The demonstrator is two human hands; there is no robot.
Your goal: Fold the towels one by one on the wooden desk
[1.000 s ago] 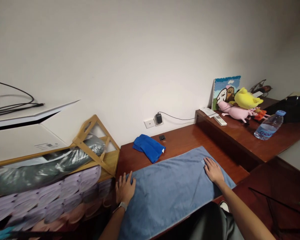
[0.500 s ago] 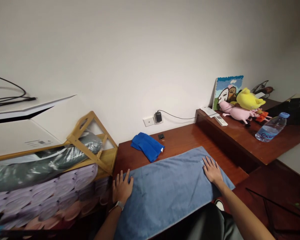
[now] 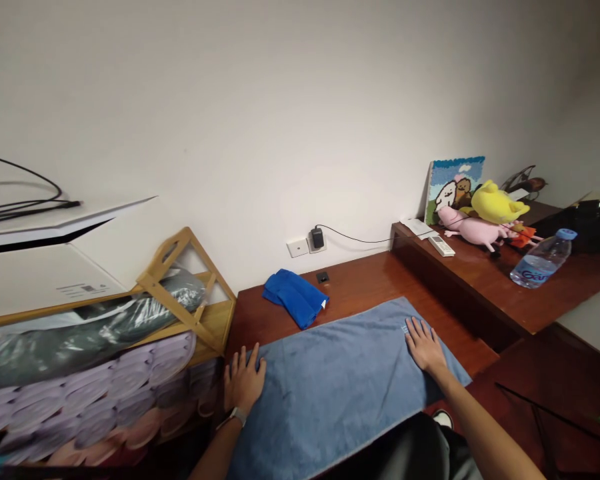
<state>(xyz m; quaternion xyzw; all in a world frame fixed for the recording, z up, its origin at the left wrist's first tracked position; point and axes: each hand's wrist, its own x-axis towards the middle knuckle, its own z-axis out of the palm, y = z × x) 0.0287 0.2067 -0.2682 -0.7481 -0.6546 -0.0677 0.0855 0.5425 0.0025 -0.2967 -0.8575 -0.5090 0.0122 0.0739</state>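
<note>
A grey-blue towel (image 3: 335, 387) lies spread over the reddish-brown desk (image 3: 370, 279), its near edge reaching the desk's front. My left hand (image 3: 244, 379) rests flat at the towel's left edge, fingers spread, a watch on the wrist. On the towel's right part, beside a small pale mark, my right hand (image 3: 425, 345) lies flat with its fingers apart. Neither hand grips anything. Behind the towel sits a folded bright blue cloth (image 3: 296, 297) with a small white tag.
On the raised right surface are a water bottle (image 3: 544, 260), plush toys (image 3: 497, 203), a remote (image 3: 441, 246) and a picture (image 3: 455, 183). A wooden rack (image 3: 215, 313) with a wrapped bundle stands left. A black adapter (image 3: 318, 237) is plugged into the wall.
The view has shifted slightly, so the scene sits a little lower in the picture. Both hands keep nearly the same places on the towel.
</note>
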